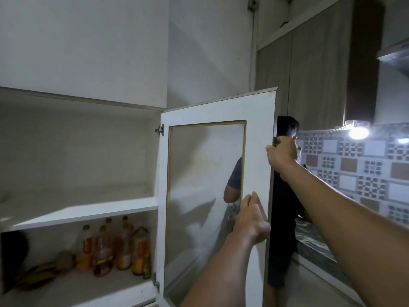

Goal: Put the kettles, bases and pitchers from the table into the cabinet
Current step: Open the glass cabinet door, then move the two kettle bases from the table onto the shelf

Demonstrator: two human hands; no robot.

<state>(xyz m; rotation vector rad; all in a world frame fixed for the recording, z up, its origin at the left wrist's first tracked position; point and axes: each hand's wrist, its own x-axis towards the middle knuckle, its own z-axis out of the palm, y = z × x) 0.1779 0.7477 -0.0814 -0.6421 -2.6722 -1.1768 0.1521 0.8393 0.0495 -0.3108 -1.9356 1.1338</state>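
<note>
The fingers [279,144] of the right hand [282,155] are curled closed over the free outer edge of the cabinet door [259,138], gripping it high up; the fingers [249,202] of the left hand [250,220] lie flat and stretched open against the door's inner face near the same edge, lower down, holding nothing. The white cabinet [77,151] stands open, its door swung out to the right on two hinges, with a shiny panel [199,185] set in the frame. The upper shelf [88,209] is bare. On the lower shelf [88,286], toward its right rear corner, a cluster of bottles [115,247] stands upright, with some brownish bags [44,271] lying to their left. No kettle, base or pitcher shows anywhere in view. Behind the door, another person in dark clothes [285,218] stands at a desk [314,242] along a patterned tiled wall [365,169], under a bright lamp [358,132]
</note>
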